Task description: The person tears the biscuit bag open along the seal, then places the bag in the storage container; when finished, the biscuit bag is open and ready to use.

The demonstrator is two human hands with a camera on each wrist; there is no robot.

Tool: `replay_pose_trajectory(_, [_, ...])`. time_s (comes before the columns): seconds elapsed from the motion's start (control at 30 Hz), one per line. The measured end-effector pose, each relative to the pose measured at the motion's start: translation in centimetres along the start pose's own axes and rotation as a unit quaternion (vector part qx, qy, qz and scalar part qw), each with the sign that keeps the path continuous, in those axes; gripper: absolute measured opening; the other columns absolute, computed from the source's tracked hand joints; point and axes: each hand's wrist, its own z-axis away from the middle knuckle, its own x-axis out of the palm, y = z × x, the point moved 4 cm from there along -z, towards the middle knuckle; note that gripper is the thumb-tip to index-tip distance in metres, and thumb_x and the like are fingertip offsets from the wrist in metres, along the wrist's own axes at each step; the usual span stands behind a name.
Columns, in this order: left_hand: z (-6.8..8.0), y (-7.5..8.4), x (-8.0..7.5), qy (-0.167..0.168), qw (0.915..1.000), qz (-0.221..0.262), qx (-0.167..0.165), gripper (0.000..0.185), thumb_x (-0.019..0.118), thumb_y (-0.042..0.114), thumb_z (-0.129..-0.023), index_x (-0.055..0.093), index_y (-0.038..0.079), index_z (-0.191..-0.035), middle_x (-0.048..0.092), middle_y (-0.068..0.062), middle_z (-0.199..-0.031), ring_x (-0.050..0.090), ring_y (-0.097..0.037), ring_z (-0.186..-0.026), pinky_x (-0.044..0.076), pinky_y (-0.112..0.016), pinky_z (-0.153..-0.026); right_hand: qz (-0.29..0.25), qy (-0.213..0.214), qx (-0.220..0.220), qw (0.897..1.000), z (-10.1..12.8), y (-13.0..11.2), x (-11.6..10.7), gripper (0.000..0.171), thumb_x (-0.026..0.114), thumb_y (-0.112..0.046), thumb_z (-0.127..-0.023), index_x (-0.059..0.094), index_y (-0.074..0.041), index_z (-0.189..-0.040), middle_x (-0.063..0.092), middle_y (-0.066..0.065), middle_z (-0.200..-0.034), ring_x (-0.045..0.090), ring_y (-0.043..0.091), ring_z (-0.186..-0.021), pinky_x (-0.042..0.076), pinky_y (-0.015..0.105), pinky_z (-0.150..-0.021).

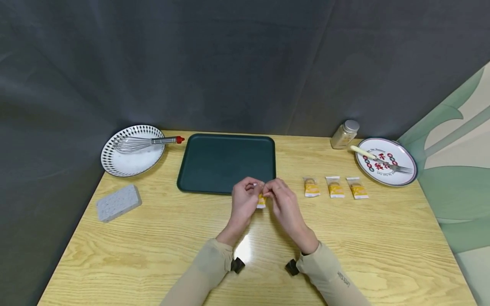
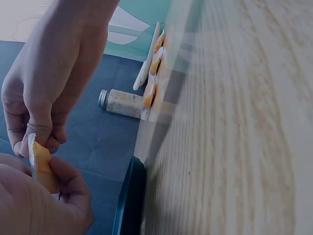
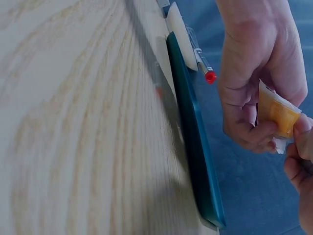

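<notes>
Between my hands is a small yellow-and-white snack packet (image 1: 261, 202), held up near the front right corner of a dark green tray (image 1: 229, 163). My left hand (image 1: 244, 200) grips the packet between thumb and curled fingers; in the left wrist view the packet's orange side (image 2: 45, 171) shows above that thumb. My right hand (image 1: 284, 203) pinches the packet's edge, its fingertips close to the left ones. Right-wrist view: the white end of the wrapper (image 3: 266, 93) sticks up beside the left palm. Part of the packet is hidden behind the fingers.
Three similar packets (image 1: 334, 188) lie in a row to the right. Behind them stand a silver-lidded jar (image 1: 345, 134) and a plate (image 1: 405, 157) with a fork (image 1: 400, 169). At left are a whisk (image 1: 134, 144) on a patterned plate (image 1: 130, 165) and a grey sponge-like block (image 1: 118, 203).
</notes>
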Motion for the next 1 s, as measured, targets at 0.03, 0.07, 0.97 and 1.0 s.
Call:
replay_pose_trajectory(0.03, [0.0,0.0,0.0,0.004,1.0,-0.002,0.004,0.008,0.07,-0.003,-0.102,0.074,-0.006,-0.096,0.072,-0.011,-0.087,0.066,-0.012,-0.073,0.051,-0.02,-0.061,-0.002,-0.001,0.0,1.0,0.0,0.0,0.0,0.015,0.072,0.006,-0.084,0.06,-0.002,-0.09,0.062,0.01,-0.089,0.064,0.026,-0.087,0.055,0.03,-0.075])
replay_pose_trajectory(0.07, [0.0,0.0,0.0,0.007,0.9999,-0.004,0.008,0.008,0.07,-0.002,-0.102,0.075,-0.006,-0.096,0.072,-0.011,-0.087,0.066,-0.012,-0.073,0.051,-0.02,-0.06,-0.005,-0.001,0.001,1.0,0.1,0.0,0.0,0.015,0.072,0.006,-0.084,0.06,-0.002,-0.09,0.062,0.01,-0.089,0.064,0.025,-0.087,0.055,0.029,-0.075])
replay_pose_trajectory(0.97, [-1.2,-0.8,-0.2,0.049,0.9986,0.012,0.017,0.007,0.07,-0.006,-0.099,0.075,-0.008,-0.094,0.074,-0.016,-0.082,0.064,-0.009,-0.067,0.048,-0.018,-0.057,-0.028,-0.041,0.023,0.999,1.2,-0.9,0.6,0.021,0.074,0.012,-0.087,0.061,-0.005,-0.091,0.06,0.003,-0.089,0.064,0.017,-0.084,0.058,0.03,-0.072])
replay_pose_trajectory(1.0, [-1.1,-0.9,-0.2,0.05,0.9986,0.011,0.016,0.007,0.07,-0.006,-0.099,0.075,-0.008,-0.094,0.074,-0.016,-0.082,0.064,-0.01,-0.067,0.047,-0.018,-0.057,-0.03,-0.043,0.027,0.998,1.2,-0.9,0.7,0.021,0.074,0.011,-0.088,0.061,-0.005,-0.091,0.06,0.003,-0.089,0.064,0.016,-0.084,0.058,0.03,-0.072])
